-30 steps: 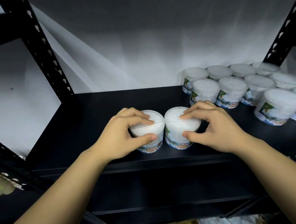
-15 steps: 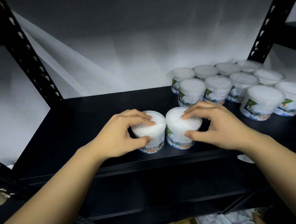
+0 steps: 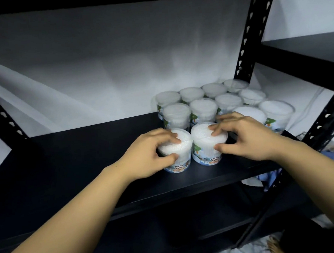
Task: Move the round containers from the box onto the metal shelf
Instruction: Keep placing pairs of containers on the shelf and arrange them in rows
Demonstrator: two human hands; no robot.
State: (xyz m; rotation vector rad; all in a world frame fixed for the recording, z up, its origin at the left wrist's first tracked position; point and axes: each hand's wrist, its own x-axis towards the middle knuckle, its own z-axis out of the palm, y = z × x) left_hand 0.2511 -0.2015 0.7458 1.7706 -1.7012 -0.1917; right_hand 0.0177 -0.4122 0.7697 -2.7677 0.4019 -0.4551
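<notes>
My left hand (image 3: 144, 157) grips one tub (image 3: 179, 155), my right hand (image 3: 248, 138) grips another (image 3: 205, 143), both touching on the shelf (image 3: 75, 162) beside the stocked tubs (image 3: 220, 103).

Both hands, the left hand (image 3: 147, 154) and the right hand (image 3: 246, 136), now carry their two containers (image 3: 208, 143) rightward along the shelf (image 3: 75, 162), up against the stocked cluster (image 3: 210, 105).

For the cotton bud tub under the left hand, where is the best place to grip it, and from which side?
Grip the left tub around its upper rim, from above and the near-left. It stands upright, its right side is against the other tub, stocked tubs stand close behind, and the left hand already wraps it there.
</notes>
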